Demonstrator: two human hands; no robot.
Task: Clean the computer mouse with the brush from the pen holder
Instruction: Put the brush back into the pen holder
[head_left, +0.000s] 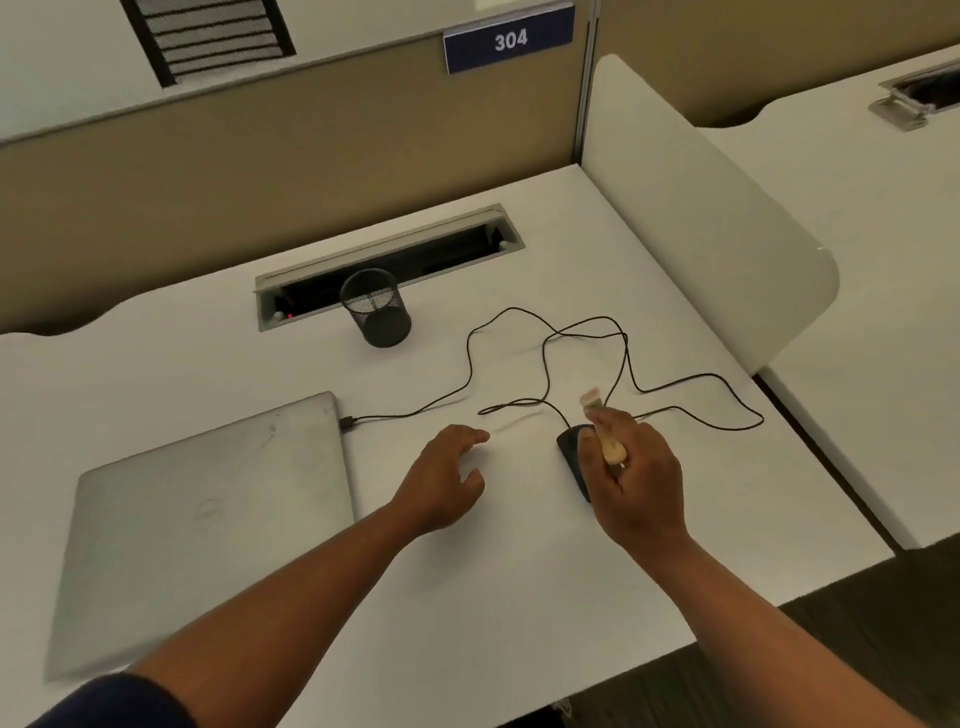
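Right hand (631, 478) gripping brush (602, 434), hiding most of mouse (570, 448).

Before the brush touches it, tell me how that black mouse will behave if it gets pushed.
The mouse lies unheld on the smooth white desk, so it will probably slide under brush strokes. Its thin cable lies in slack loops, so it likely won't restrain it. The open left hand could steady it.

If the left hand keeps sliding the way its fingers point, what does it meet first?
The left hand points up and right over bare desk; the first thing in line looks like the mouse cable, though height is unclear.
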